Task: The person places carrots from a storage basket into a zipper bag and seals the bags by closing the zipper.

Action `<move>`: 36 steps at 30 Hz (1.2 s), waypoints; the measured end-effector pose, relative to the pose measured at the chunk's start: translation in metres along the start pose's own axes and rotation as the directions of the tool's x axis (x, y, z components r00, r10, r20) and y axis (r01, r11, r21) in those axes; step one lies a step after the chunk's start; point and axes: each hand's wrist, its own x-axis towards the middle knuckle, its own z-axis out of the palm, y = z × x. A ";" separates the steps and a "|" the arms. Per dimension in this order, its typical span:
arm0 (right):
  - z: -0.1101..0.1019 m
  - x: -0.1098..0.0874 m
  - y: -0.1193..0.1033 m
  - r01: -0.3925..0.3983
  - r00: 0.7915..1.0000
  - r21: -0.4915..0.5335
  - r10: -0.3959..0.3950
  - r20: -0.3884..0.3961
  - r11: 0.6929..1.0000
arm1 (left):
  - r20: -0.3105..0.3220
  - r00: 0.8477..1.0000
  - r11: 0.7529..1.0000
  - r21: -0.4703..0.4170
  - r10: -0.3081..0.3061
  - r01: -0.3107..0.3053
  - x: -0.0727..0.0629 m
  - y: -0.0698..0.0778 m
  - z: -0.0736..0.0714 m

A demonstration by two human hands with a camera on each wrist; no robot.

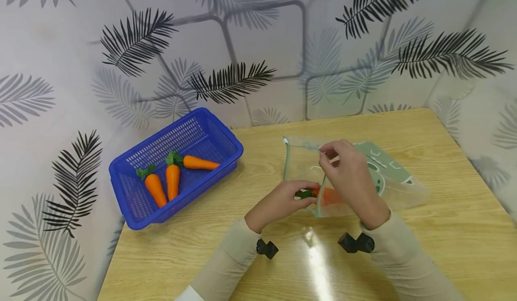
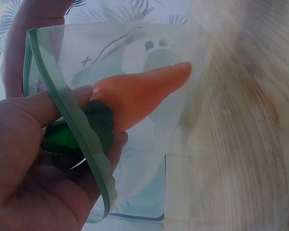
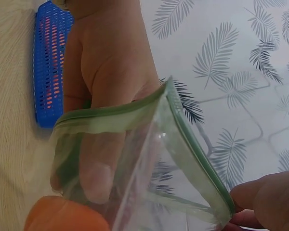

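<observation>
A clear zip bag with a green-edged mouth and a green printed animal face lies on the table, its mouth held apart. My left hand reaches into the mouth and holds a toy carrot near its green leafy top, thumb on one side and fingers on the other. The carrot's orange body is inside the bag, tip pointing towards the bag's bottom. With thumb and fingers, my right hand pinches the upper edge of the bag's mouth, as the right wrist view also shows.
To the left stands a blue plastic basket with three carrots in it. The wooden table meets a wall covered in a leaf pattern. A light reflection lies on the table's front part.
</observation>
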 end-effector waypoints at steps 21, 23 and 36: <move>-0.013 0.003 0.003 -0.038 0.999 0.029 0.039 -0.024 0.999 | -0.210 0.975 0.996 0.058 0.076 -0.065 -0.029 0.005 -0.029; -0.016 0.004 0.004 -0.055 0.998 0.035 0.056 -0.031 0.998 | -0.270 0.958 0.994 0.073 0.094 -0.077 -0.036 0.001 -0.034; -0.036 0.015 0.008 -0.031 0.990 0.072 0.041 -0.135 0.997 | -0.618 0.779 0.986 0.169 0.104 0.002 -0.103 -0.030 -0.089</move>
